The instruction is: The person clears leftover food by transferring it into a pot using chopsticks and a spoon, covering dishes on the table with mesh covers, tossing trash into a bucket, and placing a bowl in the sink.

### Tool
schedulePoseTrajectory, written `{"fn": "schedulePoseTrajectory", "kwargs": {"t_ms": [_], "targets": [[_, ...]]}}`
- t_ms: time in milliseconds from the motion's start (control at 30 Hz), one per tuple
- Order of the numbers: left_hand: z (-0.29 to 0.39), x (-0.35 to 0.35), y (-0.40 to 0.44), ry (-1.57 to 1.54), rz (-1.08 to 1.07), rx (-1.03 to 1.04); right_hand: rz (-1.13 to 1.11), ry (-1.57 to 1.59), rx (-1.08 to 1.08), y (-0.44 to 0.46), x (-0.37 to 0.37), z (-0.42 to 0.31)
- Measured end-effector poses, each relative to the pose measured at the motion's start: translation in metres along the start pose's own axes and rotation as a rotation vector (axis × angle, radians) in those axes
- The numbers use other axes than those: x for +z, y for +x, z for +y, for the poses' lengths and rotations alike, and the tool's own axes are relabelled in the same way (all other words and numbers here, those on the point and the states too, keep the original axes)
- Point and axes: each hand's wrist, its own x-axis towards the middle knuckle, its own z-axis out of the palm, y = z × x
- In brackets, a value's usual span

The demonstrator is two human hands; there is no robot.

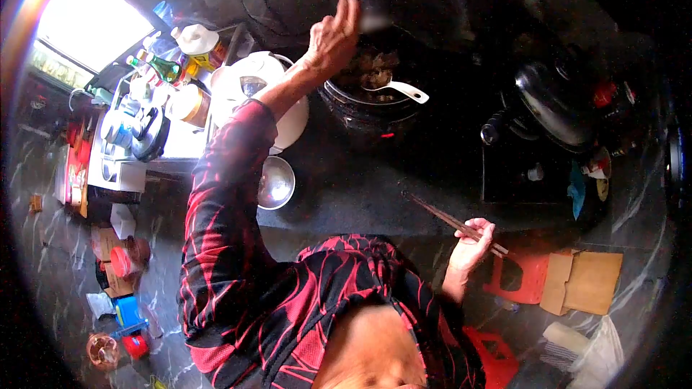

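At the top centre, my left hand reaches over the back of a dark round pot, its fingers pressed together beside a pale blurred shape; what it holds is too smeared to name. Brown food lies in the pot, with a white spoon resting in it, handle over the right rim. My right hand is lower right, closed around a pair of wooden chopsticks whose tips point up and left, away from the pot.
An empty metal bowl and a white round appliance stand left of the pot. Bottles and jars crowd a shelf farther left. A dark lidded pan is at right. Below are a red stool and cardboard.
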Motion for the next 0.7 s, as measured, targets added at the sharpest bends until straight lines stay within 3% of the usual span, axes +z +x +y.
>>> {"fn": "schedulePoseTrajectory", "kwargs": {"t_ms": [67, 100, 133, 167, 200, 267, 367, 400, 433, 500, 533, 600, 700], "targets": [[-0.011, -0.011, -0.004, -0.312, 0.042, -0.207, 0.032, -0.157, -0.188, -0.012, 0.032, -0.009], [-0.024, -0.005, -0.007, -0.406, -0.084, -0.400, -0.017, -0.234, -0.399, -0.016, 0.044, -0.011], [-0.023, -0.033, -0.003, -0.819, -0.315, -0.718, -0.066, -0.307, -0.613, -0.017, 0.055, -0.013], [-0.026, -0.029, -0.014, -1.012, -0.264, -0.843, -0.153, -0.512, -0.952, -0.014, 0.070, -0.028], [-0.028, -0.025, -0.025, -1.206, -0.208, -0.963, -0.161, -0.513, -1.090, -0.015, 0.080, -0.029], [-0.018, -0.057, -0.045, -1.347, -0.256, -1.003, -0.331, -0.466, -1.384, -0.010, 0.112, -0.049], [-0.003, -0.093, -0.094, -1.595, -0.431, -1.037, -0.668, -0.684, -1.486, -0.015, 0.155, -0.075], [0.013, -0.123, -0.106, -1.562, -0.398, -0.933, -0.835, -0.703, -1.498, -0.011, 0.161, -0.074], [0.020, -0.124, -0.124, -1.717, -0.431, -1.186, -0.957, -0.704, -1.468, -0.013, 0.175, -0.067], [0.035, -0.130, -0.164, -1.903, -0.540, -1.241, -1.008, -0.697, -1.479, -0.027, 0.198, -0.045], [0.049, -0.132, -0.182, -1.920, -0.432, -1.256, -1.038, -0.736, -1.493, -0.033, 0.202, -0.032], [0.068, -0.127, -0.224, -1.947, -0.481, -1.230, -1.101, -0.784, -1.606, -0.040, 0.204, -0.009], [0.083, -0.143, -0.261, -2.116, -0.376, -1.285, -1.290, -0.784, -1.523, -0.061, 0.190, 0.029]]}}
